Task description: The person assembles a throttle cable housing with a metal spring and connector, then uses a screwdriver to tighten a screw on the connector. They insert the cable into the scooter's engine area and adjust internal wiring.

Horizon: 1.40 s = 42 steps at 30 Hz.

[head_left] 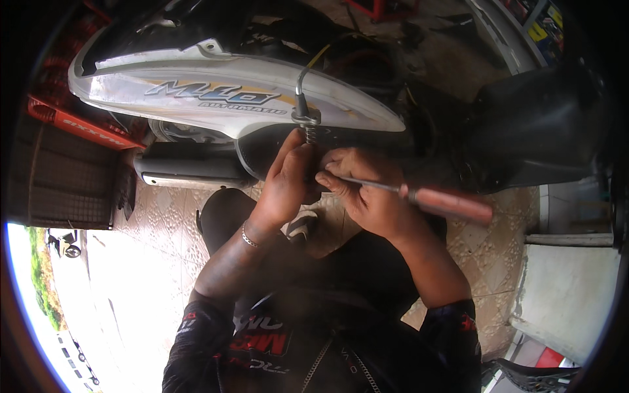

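My left hand [287, 182] is closed around the lower end of a cable fitting, and the part inside its fingers is hidden. Just above that hand a small coil spring [310, 135] shows below a metal cap [306, 118]. From the cap a cable [299, 85] with a black boot rises toward the scooter. My right hand [372, 200] is closed on a screwdriver, pinching its shaft. The red screwdriver handle [452, 204] sticks out to the right, and its tip is hidden near my left fingers.
Behind my hands lies a scooter with a white side panel [164, 78] and a dark muffler [196, 164]. A black seat-like part [537, 131] is at right. Red racks [85, 128] stand at left, and a pale box [557, 281] sits at lower right.
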Motion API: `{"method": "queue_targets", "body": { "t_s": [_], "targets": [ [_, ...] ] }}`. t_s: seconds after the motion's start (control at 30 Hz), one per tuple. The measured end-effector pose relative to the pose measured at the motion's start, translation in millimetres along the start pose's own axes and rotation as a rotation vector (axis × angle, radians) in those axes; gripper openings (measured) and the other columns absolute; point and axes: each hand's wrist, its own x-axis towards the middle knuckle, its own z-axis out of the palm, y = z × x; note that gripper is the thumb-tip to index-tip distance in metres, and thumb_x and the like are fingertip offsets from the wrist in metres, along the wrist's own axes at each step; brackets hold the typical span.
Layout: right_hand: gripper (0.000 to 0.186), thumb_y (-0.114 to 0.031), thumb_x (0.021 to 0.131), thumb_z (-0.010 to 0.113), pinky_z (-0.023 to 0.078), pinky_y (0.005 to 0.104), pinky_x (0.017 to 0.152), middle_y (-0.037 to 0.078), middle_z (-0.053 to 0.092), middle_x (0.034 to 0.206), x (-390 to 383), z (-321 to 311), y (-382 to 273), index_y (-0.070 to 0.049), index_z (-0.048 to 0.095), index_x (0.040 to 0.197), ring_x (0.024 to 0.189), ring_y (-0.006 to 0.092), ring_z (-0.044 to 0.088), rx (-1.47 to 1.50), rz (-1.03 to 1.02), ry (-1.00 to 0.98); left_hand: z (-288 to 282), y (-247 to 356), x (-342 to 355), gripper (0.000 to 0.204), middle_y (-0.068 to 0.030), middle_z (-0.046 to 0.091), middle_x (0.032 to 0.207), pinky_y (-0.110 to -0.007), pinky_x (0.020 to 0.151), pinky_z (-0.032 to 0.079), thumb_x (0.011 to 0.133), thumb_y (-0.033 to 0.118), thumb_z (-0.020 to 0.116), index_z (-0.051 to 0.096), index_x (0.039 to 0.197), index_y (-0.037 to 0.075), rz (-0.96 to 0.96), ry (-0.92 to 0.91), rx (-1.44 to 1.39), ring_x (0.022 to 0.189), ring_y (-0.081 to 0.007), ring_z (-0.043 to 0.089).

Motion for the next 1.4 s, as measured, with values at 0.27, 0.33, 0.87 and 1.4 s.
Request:
{"method": "queue_targets", "body": {
  "t_s": [0.27,0.33,0.87,1.4],
  "targets": [
    [0.014,0.003,0.083,0.075,0.061,0.0340,0.072,0.017,0.068,0.104,-14,-1,-3,0.001,0.063,0.091,0.087,0.0276,0.071,-0.046,-0.194,0.016,3,0,3,0.020,0.0041,0.051,0.080,-0.020,0.053,0.034,0.106,0.023,0.039,0.053,0.110,0.011,0.130,-0.109,-0.038,0.064,-0.0040,0.043],
    [0.012,0.004,0.085,0.073,0.062,0.0333,0.074,0.018,0.068,0.103,-13,-1,-3,0.002,0.063,0.091,0.086,0.0269,0.071,-0.007,-0.210,0.029,0,1,0,0.019,0.0043,0.050,0.079,-0.021,0.053,0.033,0.106,0.023,0.039,0.053,0.106,0.011,0.109,-0.105,-0.057,0.063,-0.0041,0.042],
    [0.018,-0.001,0.081,0.079,0.062,0.0367,0.072,0.016,0.070,0.101,-11,3,-8,0.000,0.065,0.093,0.087,0.0293,0.073,-0.114,-0.176,-0.015,-1,0,0,0.016,0.0039,0.049,0.085,-0.022,0.061,0.035,0.105,0.021,0.039,0.051,0.101,0.010,0.154,-0.108,-0.052,0.072,-0.0049,0.042],
    [0.015,-0.008,0.089,0.075,0.058,0.0343,0.069,0.013,0.068,0.095,-2,9,-9,0.000,0.063,0.093,0.081,0.0283,0.071,-0.019,0.073,-0.014,-7,-6,5,0.024,0.0009,0.056,0.094,-0.023,0.072,0.045,0.105,0.021,0.038,0.055,0.115,0.006,0.144,-0.054,-0.027,0.081,-0.0072,0.052]
  ]
}}
